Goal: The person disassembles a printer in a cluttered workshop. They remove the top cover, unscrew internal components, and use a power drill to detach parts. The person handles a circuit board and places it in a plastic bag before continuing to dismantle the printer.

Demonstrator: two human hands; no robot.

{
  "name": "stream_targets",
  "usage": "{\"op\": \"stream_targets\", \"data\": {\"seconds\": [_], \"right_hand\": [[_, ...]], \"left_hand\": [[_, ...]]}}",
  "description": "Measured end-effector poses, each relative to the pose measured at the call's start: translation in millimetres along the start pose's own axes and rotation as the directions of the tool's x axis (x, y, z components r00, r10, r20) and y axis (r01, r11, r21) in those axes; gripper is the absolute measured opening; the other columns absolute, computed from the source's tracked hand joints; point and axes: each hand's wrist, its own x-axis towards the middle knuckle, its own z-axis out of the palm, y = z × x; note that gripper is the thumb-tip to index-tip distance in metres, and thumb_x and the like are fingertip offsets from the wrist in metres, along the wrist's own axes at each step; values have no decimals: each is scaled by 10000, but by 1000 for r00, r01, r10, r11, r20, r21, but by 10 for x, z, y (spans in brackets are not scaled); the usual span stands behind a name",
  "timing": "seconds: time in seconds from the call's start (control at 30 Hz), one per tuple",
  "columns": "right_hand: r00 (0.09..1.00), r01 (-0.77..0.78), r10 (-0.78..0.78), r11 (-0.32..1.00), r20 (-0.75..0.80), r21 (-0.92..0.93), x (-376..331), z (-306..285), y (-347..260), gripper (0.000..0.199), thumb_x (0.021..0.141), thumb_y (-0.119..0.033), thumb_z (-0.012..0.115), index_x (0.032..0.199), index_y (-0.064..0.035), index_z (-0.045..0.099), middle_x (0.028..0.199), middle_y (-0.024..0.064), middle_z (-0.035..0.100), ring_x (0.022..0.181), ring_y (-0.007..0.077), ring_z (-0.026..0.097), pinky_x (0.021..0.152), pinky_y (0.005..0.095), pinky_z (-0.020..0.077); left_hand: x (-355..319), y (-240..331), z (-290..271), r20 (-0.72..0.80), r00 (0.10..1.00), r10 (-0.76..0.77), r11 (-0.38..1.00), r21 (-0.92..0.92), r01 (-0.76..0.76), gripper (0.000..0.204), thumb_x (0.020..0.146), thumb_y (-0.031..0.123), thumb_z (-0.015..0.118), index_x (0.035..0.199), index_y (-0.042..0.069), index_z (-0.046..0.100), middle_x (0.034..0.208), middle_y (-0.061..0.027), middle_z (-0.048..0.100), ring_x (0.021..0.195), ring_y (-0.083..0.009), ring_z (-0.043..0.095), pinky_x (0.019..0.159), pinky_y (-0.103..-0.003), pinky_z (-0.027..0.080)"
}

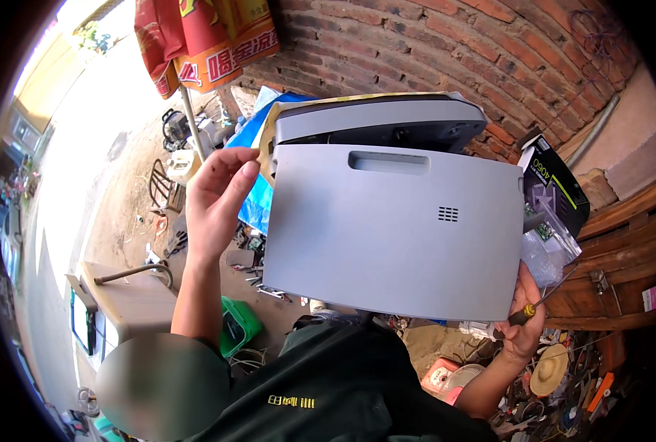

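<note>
A large light-grey plastic panel (394, 236) with a recessed grip and a small vent grille stands in front of me. Behind its top edge, a grey housing part (379, 118) is tilted up over a dark interior, on a yellowish sheet. My left hand (221, 184) is raised at the panel's upper left corner, thumb and fingers curled together beside the sheet's edge; whatever they pinch, if anything, is too small to tell. At the lower right corner, my right hand (523, 317) wraps round a screwdriver (523, 314) with a yellow-and-black handle, its fingers also against the panel's edge.
A black box (552, 177) and clear plastic bags (545, 254) with green circuit boards sit right of the panel, by a wooden cabinet (608, 287). Brick wall rises behind. A green bin (239, 324), a beige appliance (129, 302) and loose parts lie on the ground.
</note>
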Motion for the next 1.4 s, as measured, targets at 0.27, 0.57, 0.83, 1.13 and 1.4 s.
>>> {"op": "stream_targets", "data": {"seconds": [0.27,0.57,0.83,1.13,1.4], "right_hand": [[971,-82,-31,889,-237,-450,94,173,130,665,888,-333,605,1346,128,466,1310,190,555,1191,247,534,1059,361,352],[961,16,-131,906,-243,-423,-14,372,-171,686,924,-350,557,1410,103,384,1346,211,509,1203,281,530,1029,391,401],[946,-211,40,830,-323,-517,7,9,86,494,1009,-305,474,1343,58,476,1247,112,567,1129,200,533,986,333,386],[947,-148,-82,747,-311,-648,-124,573,-444,554,981,-378,503,1366,19,461,1230,129,581,1124,232,561,954,370,441],[918,-286,69,798,-391,-531,-61,-182,-53,554,952,-440,586,1289,-7,507,1176,83,586,1052,202,565,909,360,451]], "left_hand": [[-1115,-569,-158,345,914,-216,959,-103,266,907,863,477,708,1496,-3,270,1399,-176,385,1311,-275,399,1056,-420,375],[-1205,-683,-112,272,962,-1,995,100,-27,1038,648,260,907,1465,-12,328,1465,-210,348,1355,-351,379,1089,-429,366],[-1419,-1007,94,-43,972,230,972,63,-227,776,637,190,893,1285,-61,547,1284,-222,553,1128,-335,606,909,-370,530],[-1429,-1102,53,-67,968,242,970,32,-240,713,644,168,870,1243,-82,575,1238,-236,600,1025,-331,671,820,-353,583],[-1390,-1135,50,-112,948,298,952,-42,-304,695,619,150,872,1207,-52,563,1191,-198,582,1022,-342,624,827,-383,542]]}}
